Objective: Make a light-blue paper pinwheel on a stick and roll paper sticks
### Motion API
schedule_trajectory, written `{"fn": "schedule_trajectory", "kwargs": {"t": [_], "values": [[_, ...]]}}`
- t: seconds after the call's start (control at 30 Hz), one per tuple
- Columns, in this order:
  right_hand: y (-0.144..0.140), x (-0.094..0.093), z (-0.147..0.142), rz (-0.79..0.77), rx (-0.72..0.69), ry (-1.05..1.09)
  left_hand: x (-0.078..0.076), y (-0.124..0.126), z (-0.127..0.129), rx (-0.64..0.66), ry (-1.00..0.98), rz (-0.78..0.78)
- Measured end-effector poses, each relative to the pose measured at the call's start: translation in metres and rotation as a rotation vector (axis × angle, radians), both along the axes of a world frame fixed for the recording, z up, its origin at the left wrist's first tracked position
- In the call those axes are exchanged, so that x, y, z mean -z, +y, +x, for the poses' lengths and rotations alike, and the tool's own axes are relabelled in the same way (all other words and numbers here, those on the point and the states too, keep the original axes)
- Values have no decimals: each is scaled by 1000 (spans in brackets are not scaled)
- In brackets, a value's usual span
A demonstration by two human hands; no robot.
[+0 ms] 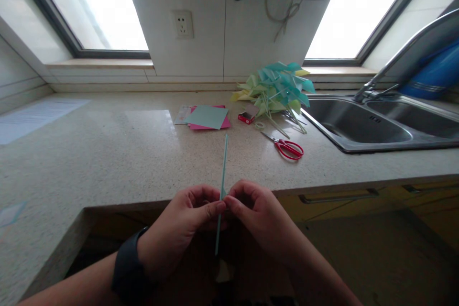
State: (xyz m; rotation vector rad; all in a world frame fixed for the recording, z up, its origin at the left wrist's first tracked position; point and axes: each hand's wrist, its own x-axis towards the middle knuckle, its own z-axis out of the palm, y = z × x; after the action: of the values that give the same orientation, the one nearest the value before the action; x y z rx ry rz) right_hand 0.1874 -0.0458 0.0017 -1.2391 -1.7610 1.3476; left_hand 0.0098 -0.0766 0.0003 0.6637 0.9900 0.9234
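Both hands meet in front of the counter's edge, pinching a thin light-blue paper stick (224, 162) that stands almost upright between them. My left hand (182, 224), with a dark band on the wrist, grips it from the left with thumb and forefinger. My right hand (260, 217) grips it from the right at the same height. The stick's upper end reaches up over the speckled countertop (118, 153); its lower end pokes out below the fingers.
On the counter lie red-handled scissors (287, 147), a stack of blue and pink paper sheets (208, 117), a small red box (245, 117) and a heap of green and teal paper pinwheels (278, 88). A steel sink (362, 126) with a tap sits at the right.
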Motion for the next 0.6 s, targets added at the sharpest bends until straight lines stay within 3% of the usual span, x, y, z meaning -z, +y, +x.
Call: {"fn": "schedule_trajectory", "kwargs": {"t": [0.2,0.3,0.4,0.53,0.6], "values": [[9,1,7,130,-44,-134,0,7,-8,0,7,6],[29,-9,21,246,-34,-245,-5,13,-12,-30,19,8],[72,-23,40,525,108,-453,-9,20,-17,-53,37,22],[149,-35,61,620,284,-626,-12,32,-27,-70,39,93],[183,-35,65,610,271,-713,-11,37,-33,-104,39,122]]}}
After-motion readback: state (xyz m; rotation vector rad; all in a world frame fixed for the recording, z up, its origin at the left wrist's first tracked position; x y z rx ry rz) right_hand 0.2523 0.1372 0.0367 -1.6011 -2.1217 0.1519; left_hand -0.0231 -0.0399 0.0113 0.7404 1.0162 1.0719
